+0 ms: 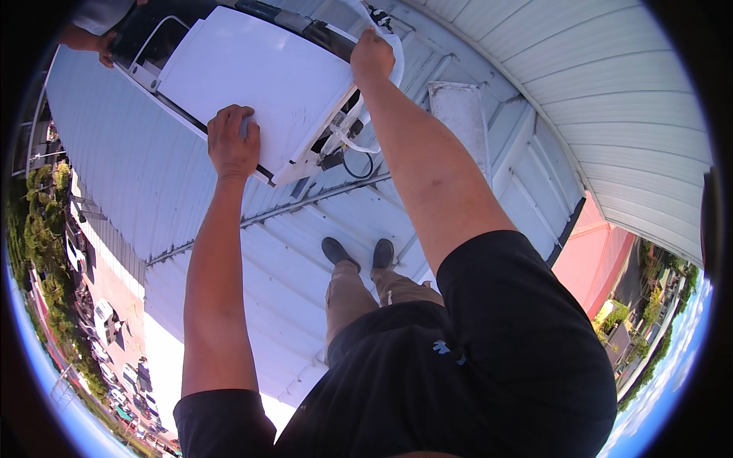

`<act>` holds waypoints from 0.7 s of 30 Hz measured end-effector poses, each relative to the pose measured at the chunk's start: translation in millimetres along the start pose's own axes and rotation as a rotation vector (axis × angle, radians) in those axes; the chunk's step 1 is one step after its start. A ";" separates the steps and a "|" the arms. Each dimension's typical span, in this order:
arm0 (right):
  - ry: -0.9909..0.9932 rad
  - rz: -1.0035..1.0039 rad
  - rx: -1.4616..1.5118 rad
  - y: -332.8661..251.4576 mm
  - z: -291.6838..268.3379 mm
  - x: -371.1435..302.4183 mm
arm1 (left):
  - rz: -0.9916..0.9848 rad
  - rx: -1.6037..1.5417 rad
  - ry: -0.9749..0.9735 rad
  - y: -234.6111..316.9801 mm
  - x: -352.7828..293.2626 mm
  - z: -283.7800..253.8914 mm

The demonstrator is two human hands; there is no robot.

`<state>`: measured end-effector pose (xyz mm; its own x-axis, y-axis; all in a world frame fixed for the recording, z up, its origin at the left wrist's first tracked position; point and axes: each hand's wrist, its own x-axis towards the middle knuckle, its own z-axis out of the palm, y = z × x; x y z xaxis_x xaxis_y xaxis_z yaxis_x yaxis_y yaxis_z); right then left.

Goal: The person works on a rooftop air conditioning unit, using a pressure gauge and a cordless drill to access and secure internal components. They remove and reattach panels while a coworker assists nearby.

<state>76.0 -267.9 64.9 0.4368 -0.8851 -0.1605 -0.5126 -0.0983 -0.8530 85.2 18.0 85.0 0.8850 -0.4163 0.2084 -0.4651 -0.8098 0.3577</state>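
A white boxy metal unit, which looks like an air conditioner's outdoor unit, lies tilted in front of me on a metal roof. My left hand rests at its near left edge, fingers bent over the white panel and thumb apart. At the far right edge, my right hand is closed around the unit's rim, beside a white wrapped pipe. Loose wires and a black cable hang from the side facing right. Another person's hand grips the unit's far left end.
I stand on pale ribbed roofing with a raised seam across it. A weathered white panel lies to the right, below a corrugated wall. Past the roof's left side, parked vehicles show far below. A red roof lies beyond the right edge.
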 end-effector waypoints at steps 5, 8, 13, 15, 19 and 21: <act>-0.028 -0.005 0.058 -0.7 -2.0 -0.5 | 0.018 0.057 0.016 -0.2 0.9 0.6; -0.018 0.024 0.034 -0.8 -2.3 -0.3 | 0.000 0.013 0.013 -0.5 0.9 0.9; -0.008 0.029 0.040 1.0 0.3 -0.4 | 0.003 0.021 0.020 -0.5 -0.1 0.5; 0.002 0.040 0.045 1.8 1.7 0.2 | -0.008 0.018 0.018 0.0 0.1 0.3; 0.037 -0.008 0.052 3.9 3.4 1.0 | -0.005 0.035 0.027 0.7 0.7 -0.8; 0.053 -0.012 0.056 4.7 4.1 1.4 | -0.004 0.033 0.030 0.9 1.1 -1.0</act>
<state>77.3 -267.8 58.7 0.4021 -0.9071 -0.1243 -0.4643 -0.0850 -0.8816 85.7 17.2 86.4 0.8856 -0.4010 0.2343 -0.4604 -0.8246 0.3288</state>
